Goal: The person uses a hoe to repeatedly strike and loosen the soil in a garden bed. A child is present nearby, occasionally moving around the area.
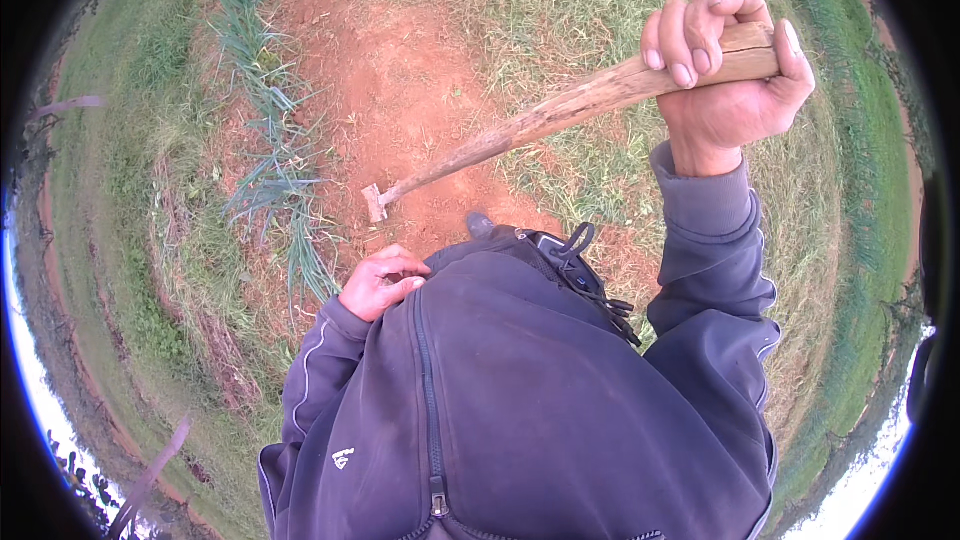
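Note:
My right hand (735,70) is closed around the thick upper end of a long wooden hoe handle (560,110), raised at the upper right. From there the handle slants down to the left and narrows. Its small, soil-coloured head (375,203) is at the reddish bare soil (410,80), close to a row of green onion-like plants (265,100). The blade itself is hard to make out. My left hand (382,282) rests by the side of my dark jacket (560,390), thumb and fingers slightly apart, with nothing visible in it. Some of its fingertips are hidden against the clothing.
Cut, drying grass (580,20) covers the ground to the right of the soil strip. More green rows (870,190) run along the far right. A black pouch with straps (575,260) hangs at my waist, and a dark shoe (480,225) shows beside it.

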Demonstrator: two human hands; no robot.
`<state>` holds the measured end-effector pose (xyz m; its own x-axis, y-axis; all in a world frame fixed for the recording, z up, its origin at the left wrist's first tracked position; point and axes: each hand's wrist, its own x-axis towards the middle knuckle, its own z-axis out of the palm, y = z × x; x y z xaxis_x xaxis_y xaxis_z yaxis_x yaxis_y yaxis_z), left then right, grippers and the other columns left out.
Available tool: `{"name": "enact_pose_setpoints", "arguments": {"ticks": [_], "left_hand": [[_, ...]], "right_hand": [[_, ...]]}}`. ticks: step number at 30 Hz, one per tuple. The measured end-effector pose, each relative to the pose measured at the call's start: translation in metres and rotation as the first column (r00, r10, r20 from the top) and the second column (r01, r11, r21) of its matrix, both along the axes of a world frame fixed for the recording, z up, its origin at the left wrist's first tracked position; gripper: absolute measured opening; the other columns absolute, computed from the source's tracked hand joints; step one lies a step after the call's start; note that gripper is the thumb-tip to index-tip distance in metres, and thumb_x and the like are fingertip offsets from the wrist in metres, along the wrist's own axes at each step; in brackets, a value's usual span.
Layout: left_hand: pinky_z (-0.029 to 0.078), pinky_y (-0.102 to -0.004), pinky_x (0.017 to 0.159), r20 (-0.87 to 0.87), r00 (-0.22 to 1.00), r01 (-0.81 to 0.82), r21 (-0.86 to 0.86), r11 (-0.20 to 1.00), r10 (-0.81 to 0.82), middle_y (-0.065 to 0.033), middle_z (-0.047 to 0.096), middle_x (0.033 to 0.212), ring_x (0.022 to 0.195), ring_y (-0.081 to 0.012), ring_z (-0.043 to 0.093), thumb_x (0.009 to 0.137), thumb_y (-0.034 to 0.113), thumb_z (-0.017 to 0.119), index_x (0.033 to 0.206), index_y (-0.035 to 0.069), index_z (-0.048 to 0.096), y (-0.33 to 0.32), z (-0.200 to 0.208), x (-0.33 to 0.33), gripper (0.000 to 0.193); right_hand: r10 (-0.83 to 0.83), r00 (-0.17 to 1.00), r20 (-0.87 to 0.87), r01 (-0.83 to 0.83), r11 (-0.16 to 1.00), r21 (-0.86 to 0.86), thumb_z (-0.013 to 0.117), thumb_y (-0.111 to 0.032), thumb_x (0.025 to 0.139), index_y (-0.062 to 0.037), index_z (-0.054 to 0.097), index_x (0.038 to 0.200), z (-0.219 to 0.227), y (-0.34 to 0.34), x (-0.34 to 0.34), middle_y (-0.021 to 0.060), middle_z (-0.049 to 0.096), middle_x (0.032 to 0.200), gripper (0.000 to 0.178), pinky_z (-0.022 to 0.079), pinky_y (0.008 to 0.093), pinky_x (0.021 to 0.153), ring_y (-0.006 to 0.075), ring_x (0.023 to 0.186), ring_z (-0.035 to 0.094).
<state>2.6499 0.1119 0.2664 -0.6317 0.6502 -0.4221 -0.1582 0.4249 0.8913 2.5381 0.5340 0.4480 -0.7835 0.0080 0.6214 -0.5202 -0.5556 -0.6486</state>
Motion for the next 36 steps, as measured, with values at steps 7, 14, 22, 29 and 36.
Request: {"name": "enact_pose_setpoints", "arguments": {"ticks": [7,14,22,29,36], "left_hand": [[0.051,-0.0311,0.094,0.132,0.976,0.174,0.000,0.985,-0.172,-0.0085,0.069,0.113,0.105,-0.0169,0.066,0.092,0.006,0.070,0.114,0.001,0.075,0.020,0.004,-0.067,0.023],[0.050,-0.0266,0.091,0.364,0.824,0.457,0.030,0.889,-0.435,-0.0042,0.068,0.114,0.103,-0.0119,0.064,0.092,-0.003,0.059,0.136,0.003,0.062,0.027,0.012,-0.155,0.044],[0.051,-0.0275,0.090,0.302,0.633,0.713,0.131,0.689,-0.713,-0.0038,0.064,0.110,0.100,-0.0121,0.060,0.082,-0.006,0.058,0.138,0.003,0.061,0.021,-0.006,-0.193,0.057],[0.055,-0.0339,0.081,0.073,0.494,0.862,0.091,0.499,-0.866,-0.0095,0.067,0.105,0.087,-0.0182,0.065,0.083,0.002,0.060,0.134,0.002,0.061,0.038,-0.029,-0.173,0.051],[0.055,-0.0346,0.076,0.015,0.497,0.860,0.129,0.494,-0.868,-0.0101,0.070,0.102,0.084,-0.0193,0.067,0.088,0.010,0.064,0.130,0.002,0.062,0.031,-0.024,-0.186,0.043]], "right_hand": [[-0.150,0.977,0.151,0.164,0.982,-0.089,0.035,-0.047,0.099,-0.0030,0.065,0.100,-0.021,0.016,0.008,0.0014,0.046,0.061,0.053,0.044,0.0358,0.056,0.0147,0.050,0.044],[-0.316,0.897,0.310,0.367,0.922,-0.123,0.036,-0.045,0.100,-0.0009,0.058,0.093,-0.018,0.013,0.014,0.0051,0.045,0.058,0.050,0.045,0.0384,0.051,0.0185,0.048,0.047],[-0.439,0.779,0.447,0.537,0.836,-0.115,0.035,-0.046,0.101,-0.0030,0.058,0.090,-0.010,-0.010,0.006,0.0039,0.045,0.057,0.050,0.044,0.0382,0.051,0.0182,0.046,0.045],[-0.489,0.729,0.478,0.587,0.806,-0.070,0.037,-0.047,0.101,-0.0043,0.060,0.089,-0.001,-0.027,0.000,0.0020,0.042,0.056,0.050,0.042,0.0365,0.051,0.0174,0.046,0.043],[-0.494,0.720,0.487,0.599,0.797,-0.078,0.036,-0.046,0.102,-0.0042,0.059,0.089,0.018,-0.058,-0.005,0.0020,0.042,0.056,0.049,0.042,0.0365,0.050,0.0171,0.046,0.042]]}}
